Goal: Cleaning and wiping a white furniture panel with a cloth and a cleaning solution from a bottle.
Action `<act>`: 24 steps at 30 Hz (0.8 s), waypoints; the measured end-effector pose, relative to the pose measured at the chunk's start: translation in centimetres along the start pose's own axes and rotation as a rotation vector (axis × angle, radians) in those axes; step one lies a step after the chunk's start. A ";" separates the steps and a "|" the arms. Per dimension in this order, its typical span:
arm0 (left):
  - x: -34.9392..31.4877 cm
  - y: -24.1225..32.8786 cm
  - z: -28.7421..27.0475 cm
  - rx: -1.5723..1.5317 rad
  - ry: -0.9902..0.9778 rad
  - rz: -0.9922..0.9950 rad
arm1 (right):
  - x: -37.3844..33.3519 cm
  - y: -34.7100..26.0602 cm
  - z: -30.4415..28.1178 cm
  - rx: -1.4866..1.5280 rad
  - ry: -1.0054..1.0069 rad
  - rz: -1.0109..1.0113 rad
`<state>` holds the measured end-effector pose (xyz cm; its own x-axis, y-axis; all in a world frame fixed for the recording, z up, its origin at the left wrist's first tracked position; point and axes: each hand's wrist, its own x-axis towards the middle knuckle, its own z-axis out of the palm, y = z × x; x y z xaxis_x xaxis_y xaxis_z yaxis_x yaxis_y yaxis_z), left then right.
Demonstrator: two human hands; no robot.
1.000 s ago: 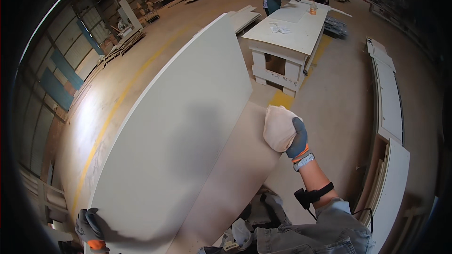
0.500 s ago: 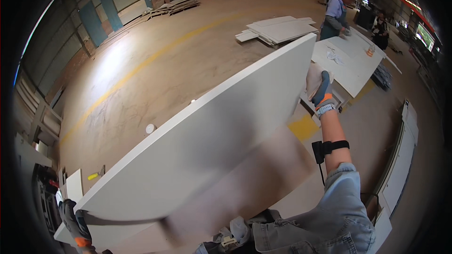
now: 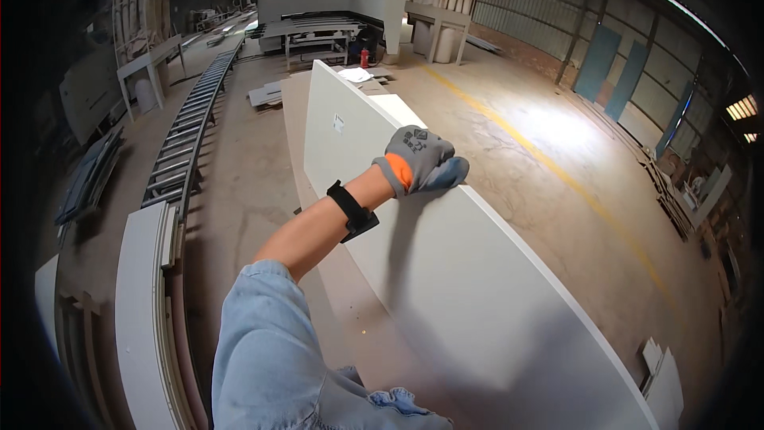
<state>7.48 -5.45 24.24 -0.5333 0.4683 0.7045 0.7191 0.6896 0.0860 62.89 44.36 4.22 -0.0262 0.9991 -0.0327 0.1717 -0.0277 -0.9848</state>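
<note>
My left hand (image 3: 422, 161), in a grey glove with an orange cuff and bluish fingertips, is closed over the top edge of a large white panel (image 3: 446, 271). The panel stands on its long edge, running from the far middle to the lower right. A small label (image 3: 339, 123) is stuck near its far end. Below the panel lies a flat brownish surface (image 3: 362, 302). A black strap with a small device (image 3: 352, 211) sits round my left forearm. My right hand is out of view.
Stacked white boards (image 3: 143, 310) lie at the left, beside a roller conveyor (image 3: 187, 119) running away. A large machine (image 3: 318, 8) stands at the back. Leftover boards (image 3: 662, 382) lean at the lower right. A yellow line (image 3: 541, 155) crosses the floor.
My view has swung to the left, so the conveyor and machine now show. My left hand now grips the panel's upper edge near the middle of view. My right hand has left the picture.
</note>
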 end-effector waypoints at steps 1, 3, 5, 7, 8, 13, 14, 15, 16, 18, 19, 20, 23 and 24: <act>-0.3 0.4 0.0 -0.003 -0.024 -0.028 | 0.3 -0.2 0.6 -0.016 -0.001 -0.004; -0.3 2.4 -1.8 -0.062 -0.055 -0.044 | 0.5 -0.7 0.6 -0.046 0.006 -0.011; -0.5 3.5 -2.8 -0.044 -0.200 -0.115 | 0.7 -0.8 0.8 -0.057 0.007 -0.019; -0.6 4.2 -2.5 -0.053 -0.242 -0.090 | 0.9 -0.6 1.0 -0.065 0.015 -0.024; -0.7 4.6 -2.3 -0.041 -0.281 -0.083 | 1.1 -0.4 1.1 -0.071 0.016 -0.024; -1.4 5.6 0.0 -0.043 -0.422 -0.022 | 1.3 0.7 0.2 -0.071 0.036 -0.030; -1.2 6.2 -0.1 -0.043 -0.493 -0.046 | 1.1 1.1 -0.4 -0.073 0.047 -0.032; -1.2 6.3 0.2 -0.050 -0.497 -0.028 | 1.0 1.2 -0.9 -0.080 0.053 -0.033; -1.4 6.1 1.0 -0.057 -0.538 -0.026 | 0.8 1.4 -1.4 -0.084 0.060 -0.033; -1.4 5.9 2.3 -0.073 -0.571 -0.006 | 0.4 1.7 -2.2 -0.088 0.078 -0.037; -1.6 5.8 2.9 -0.083 -0.609 -0.018 | 0.2 2.0 -2.5 -0.087 0.084 -0.037; -1.8 5.8 3.6 -0.094 -0.645 -0.034 | 0.1 2.2 -2.8 -0.095 0.095 -0.039; -2.4 6.0 5.8 -0.100 -0.690 -0.040 | -0.7 3.0 -4.3 -0.126 0.140 -0.035; -2.7 6.0 6.5 -0.110 -0.645 -0.010 | -0.9 3.2 -4.8 -0.139 0.155 -0.038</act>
<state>10.28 1.01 18.31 -0.6760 0.7230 0.1425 0.7357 0.6511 0.1865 68.22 43.48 1.96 0.1149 0.9925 0.0413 0.3081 0.0040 -0.9513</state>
